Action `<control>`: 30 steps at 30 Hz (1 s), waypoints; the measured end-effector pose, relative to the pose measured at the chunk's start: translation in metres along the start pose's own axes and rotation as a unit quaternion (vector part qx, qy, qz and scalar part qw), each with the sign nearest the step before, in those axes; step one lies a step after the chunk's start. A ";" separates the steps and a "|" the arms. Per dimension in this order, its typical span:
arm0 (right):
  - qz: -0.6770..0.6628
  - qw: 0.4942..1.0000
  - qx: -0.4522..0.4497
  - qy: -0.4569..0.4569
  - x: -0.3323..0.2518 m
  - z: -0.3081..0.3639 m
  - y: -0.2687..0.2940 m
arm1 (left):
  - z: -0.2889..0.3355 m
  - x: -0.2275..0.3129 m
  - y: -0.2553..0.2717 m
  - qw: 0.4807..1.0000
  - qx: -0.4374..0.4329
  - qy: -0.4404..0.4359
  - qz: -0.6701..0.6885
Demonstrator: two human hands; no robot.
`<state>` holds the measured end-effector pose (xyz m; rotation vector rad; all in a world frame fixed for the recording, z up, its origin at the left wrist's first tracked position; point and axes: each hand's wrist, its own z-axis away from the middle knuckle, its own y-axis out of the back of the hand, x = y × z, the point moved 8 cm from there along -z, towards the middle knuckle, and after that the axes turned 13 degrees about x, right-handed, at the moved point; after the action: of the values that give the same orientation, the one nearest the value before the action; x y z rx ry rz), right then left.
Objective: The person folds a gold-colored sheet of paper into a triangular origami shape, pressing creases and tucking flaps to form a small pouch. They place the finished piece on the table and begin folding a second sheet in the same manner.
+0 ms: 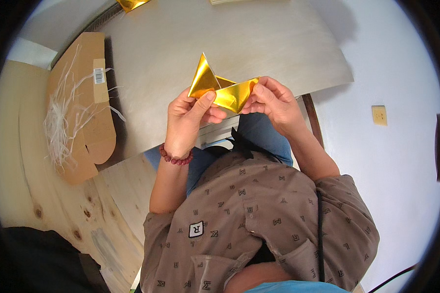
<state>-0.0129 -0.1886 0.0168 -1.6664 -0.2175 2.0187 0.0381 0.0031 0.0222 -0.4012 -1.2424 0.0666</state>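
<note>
We hold the shiny gold folded foil paper (pixel 223 90) up above the pale wooden table (pixel 259 44), our left hand (pixel 188 119) and right hand (pixel 274 102) each in a pinching grip on it. Several creases already show, one point standing up; the shape looks only partly folded.
</note>
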 end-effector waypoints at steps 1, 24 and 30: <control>0.011 1.000 0.010 -0.011 0.003 0.002 0.000 | -0.001 0.000 -0.001 1.000 0.004 -0.002 -0.002; 0.109 0.993 -0.048 -0.003 0.006 0.001 -0.002 | -0.002 -0.002 -0.009 0.999 0.034 0.030 0.000; 0.064 0.996 -0.040 -0.047 0.010 0.003 -0.004 | -0.005 0.001 -0.008 0.999 0.050 -0.002 -0.007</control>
<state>-0.0157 -0.1795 0.0103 -1.6740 -0.2330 2.2121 0.0414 -0.0056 0.0247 -0.3048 -1.2405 0.1170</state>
